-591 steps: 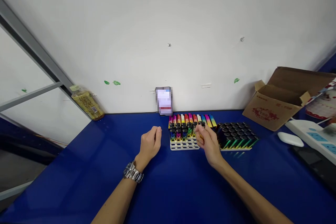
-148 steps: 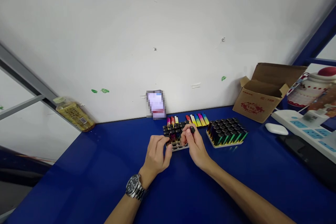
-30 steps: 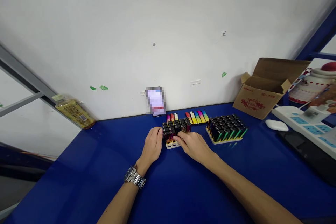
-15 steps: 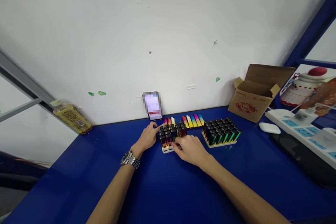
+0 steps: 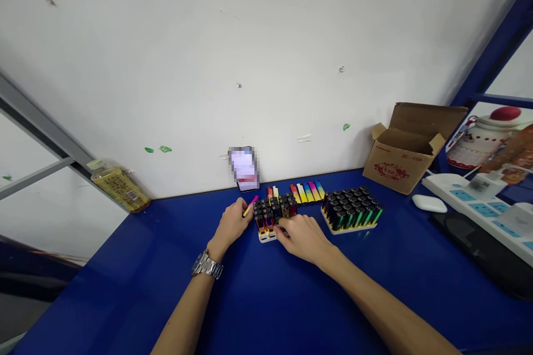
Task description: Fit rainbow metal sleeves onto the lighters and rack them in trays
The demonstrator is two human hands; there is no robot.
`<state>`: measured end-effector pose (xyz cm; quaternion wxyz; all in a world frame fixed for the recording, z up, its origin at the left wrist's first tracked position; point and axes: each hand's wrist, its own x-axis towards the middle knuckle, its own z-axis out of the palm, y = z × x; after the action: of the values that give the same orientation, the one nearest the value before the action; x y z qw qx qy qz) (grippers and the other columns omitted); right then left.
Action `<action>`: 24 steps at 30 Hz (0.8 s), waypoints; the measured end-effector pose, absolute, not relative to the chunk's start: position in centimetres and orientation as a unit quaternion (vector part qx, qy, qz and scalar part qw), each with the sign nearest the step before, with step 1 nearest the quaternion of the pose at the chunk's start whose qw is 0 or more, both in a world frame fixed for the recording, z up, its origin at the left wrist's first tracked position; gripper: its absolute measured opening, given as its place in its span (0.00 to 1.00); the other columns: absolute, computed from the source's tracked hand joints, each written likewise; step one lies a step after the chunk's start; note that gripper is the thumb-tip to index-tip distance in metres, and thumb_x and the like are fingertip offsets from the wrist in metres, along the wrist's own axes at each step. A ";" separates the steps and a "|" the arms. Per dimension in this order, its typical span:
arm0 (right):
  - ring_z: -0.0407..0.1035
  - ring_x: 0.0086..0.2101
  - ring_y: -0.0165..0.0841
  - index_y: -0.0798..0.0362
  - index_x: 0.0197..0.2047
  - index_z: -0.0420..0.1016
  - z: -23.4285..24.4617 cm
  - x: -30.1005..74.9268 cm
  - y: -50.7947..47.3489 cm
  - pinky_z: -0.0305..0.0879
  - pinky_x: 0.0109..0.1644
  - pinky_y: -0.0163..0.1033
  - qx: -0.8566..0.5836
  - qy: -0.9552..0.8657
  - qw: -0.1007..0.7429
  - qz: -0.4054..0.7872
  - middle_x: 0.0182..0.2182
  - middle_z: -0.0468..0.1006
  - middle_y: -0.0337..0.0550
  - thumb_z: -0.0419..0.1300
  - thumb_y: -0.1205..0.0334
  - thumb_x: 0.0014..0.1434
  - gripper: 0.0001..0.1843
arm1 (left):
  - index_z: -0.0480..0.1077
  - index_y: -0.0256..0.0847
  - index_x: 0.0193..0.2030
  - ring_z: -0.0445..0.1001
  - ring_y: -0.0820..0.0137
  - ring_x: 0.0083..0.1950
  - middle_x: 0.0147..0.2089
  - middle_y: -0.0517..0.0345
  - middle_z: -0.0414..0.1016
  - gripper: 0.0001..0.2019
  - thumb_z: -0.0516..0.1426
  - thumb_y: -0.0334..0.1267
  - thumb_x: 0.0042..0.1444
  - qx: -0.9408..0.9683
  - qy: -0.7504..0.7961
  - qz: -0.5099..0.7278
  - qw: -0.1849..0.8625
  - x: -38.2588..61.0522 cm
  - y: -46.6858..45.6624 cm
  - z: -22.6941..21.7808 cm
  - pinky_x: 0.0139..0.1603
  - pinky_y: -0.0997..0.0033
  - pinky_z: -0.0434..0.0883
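Observation:
My left hand [image 5: 231, 223], with a metal-band watch on its wrist, is closed on a slim pink-and-yellow piece [image 5: 250, 207]. It is at the left side of a white tray [image 5: 267, 238] that holds several upright, black-topped, shiny coloured tubes [image 5: 264, 212]. My right hand [image 5: 302, 237] is closed at the tray's near right corner, its thumb and finger against the front tubes. What its fingers grip is hidden. Behind the tray lie a red and a white piece [image 5: 275, 191] and a row of several slim, colour-graded pieces [image 5: 307, 192].
On the right stands a second tray [image 5: 353, 228] full of black-topped green tubes. Beyond it are an open cardboard box [image 5: 391, 161], a white case [image 5: 429, 203] and a power strip [image 5: 478, 205]. A phone [image 5: 245, 169] leans on the wall; a bottle [image 5: 120, 186] leans at the left.
My left hand has taken the pink-and-yellow piece from behind the tray and drawn it back to the tray's left side. My right hand stays at the tray's near corner.

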<state>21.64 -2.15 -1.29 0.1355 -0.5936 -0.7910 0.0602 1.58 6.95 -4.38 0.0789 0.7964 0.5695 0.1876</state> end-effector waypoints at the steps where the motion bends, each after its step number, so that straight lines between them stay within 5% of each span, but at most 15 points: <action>1: 0.73 0.24 0.36 0.53 0.30 0.75 -1.4 21.7 -2.1 0.48 0.24 0.34 -0.593 -0.791 0.140 0.057 0.24 0.77 0.46 0.49 0.59 0.64 0.16 | 0.66 0.41 0.34 0.73 0.64 0.32 0.30 0.55 0.74 0.05 0.53 0.39 0.56 0.792 0.576 0.186 0.083 1.6 6.9 -4.4 0.32 0.69 0.64; 7: 0.65 0.18 0.30 0.54 0.24 0.70 -2.2 21.8 -2.0 0.42 0.22 0.34 -0.568 -0.781 0.256 0.032 0.17 0.71 0.41 0.48 0.60 0.64 0.19 | 0.69 0.41 0.35 0.74 0.67 0.29 0.29 0.56 0.77 0.12 0.50 0.45 0.60 0.754 0.556 0.332 0.109 1.4 5.8 -3.5 0.30 0.70 0.67; 12: 0.62 0.18 0.28 0.55 0.30 0.70 -2.5 21.8 -2.2 0.51 0.24 0.34 -0.487 -0.754 0.440 0.037 0.18 0.70 0.40 0.45 0.60 0.66 0.18 | 0.68 0.39 0.45 0.76 0.69 0.34 0.35 0.55 0.78 0.14 0.53 0.46 0.59 0.701 0.471 0.530 0.077 2.7 3.6 -1.9 0.35 0.70 0.72; 16: 0.62 0.21 0.27 0.55 0.47 0.67 -2.2 21.8 -2.4 0.59 0.27 0.33 -0.436 -0.726 0.511 0.149 0.25 0.71 0.38 0.47 0.57 0.66 0.14 | 0.70 0.40 0.43 0.74 0.73 0.27 0.32 0.57 0.78 0.08 0.54 0.40 0.60 0.778 0.373 0.504 0.022 4.6 1.2 -1.2 0.30 0.74 0.71; 21: 0.63 0.29 0.30 0.51 0.35 0.63 -2.1 21.5 -2.3 0.62 0.35 0.36 -0.457 -0.674 0.546 0.198 0.32 0.66 0.40 0.43 0.56 0.67 0.13 | 0.70 0.39 0.40 0.72 0.74 0.24 0.28 0.56 0.77 0.08 0.51 0.36 0.62 0.854 0.286 0.434 -0.015 5.9 -0.3 -1.4 0.26 0.74 0.68; 24: 0.66 0.34 0.32 0.50 0.41 0.61 -2.6 21.3 -2.1 0.64 0.39 0.39 -0.446 -0.627 0.589 0.246 0.35 0.68 0.42 0.44 0.56 0.67 0.10 | 0.70 0.40 0.34 0.69 0.73 0.22 0.24 0.57 0.73 0.10 0.48 0.35 0.62 0.858 0.286 0.424 -0.057 5.6 0.0 -1.8 0.26 0.72 0.66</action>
<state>21.29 -2.12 -2.64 0.5891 -0.4463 -0.6270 0.2463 5.61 0.02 -1.75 -0.0568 0.8576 0.2859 0.4237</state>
